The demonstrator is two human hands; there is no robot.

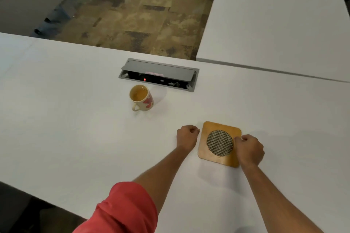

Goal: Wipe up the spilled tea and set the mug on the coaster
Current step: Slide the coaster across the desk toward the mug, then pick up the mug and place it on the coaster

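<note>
Near edge: a red sleeve covers the left upper arm. On the white table, the left hand rests curled just left of the wooden coaster, holding nothing visible; the right hand overlaps the coaster's right edge — whether it pinches that edge cannot be told. Farther left, the mug stands upright with tea inside, well apart from the coaster — placement remains. Beyond, an open cable box. No spill or cloth is discernible.
</note>
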